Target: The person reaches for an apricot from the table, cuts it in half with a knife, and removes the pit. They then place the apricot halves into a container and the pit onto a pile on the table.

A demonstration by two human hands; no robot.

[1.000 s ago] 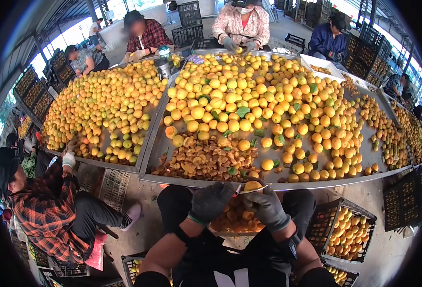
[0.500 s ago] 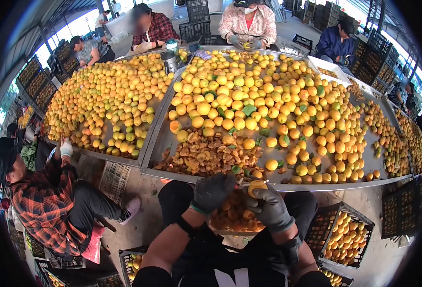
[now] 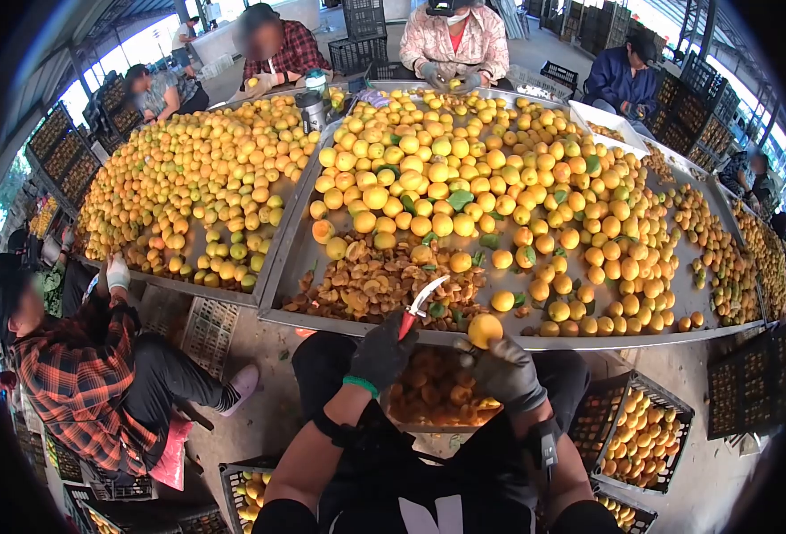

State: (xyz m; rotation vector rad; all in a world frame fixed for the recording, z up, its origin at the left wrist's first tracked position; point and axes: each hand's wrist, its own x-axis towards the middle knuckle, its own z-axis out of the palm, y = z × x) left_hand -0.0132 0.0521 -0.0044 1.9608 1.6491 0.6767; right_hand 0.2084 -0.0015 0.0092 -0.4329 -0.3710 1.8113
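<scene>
My gloved left hand (image 3: pixel 382 358) is wrapped round the red handle of a knife (image 3: pixel 428 293) with a curved, pale blade pointing up and right. In my gloved right hand (image 3: pixel 505 372), a whole-looking yellow-orange apricot (image 3: pixel 485 331) rests at the fingertips, just over the table's near edge. Knife and apricot are apart. Behind the knife, a heap of cut apricot pieces (image 3: pixel 357 289) lies on the metal table (image 3: pixel 393 330). Below my hands, between my knees, a container of orange apricot pieces (image 3: pixel 437 383) is partly hidden.
Whole apricots (image 3: pixel 464 160) with some leaves cover much of the tabletop. A crate of apricots (image 3: pixel 647 436) stands at lower right. On the left sits a person in a plaid shirt (image 3: pixel 81 356); several other people sit across the table. A grey bottle (image 3: pixel 311 111) stands at the back.
My left hand has moved down and left, away from the right hand, and the knife's blade now shows upright. The apricot is now raised and more visible in my right hand.
</scene>
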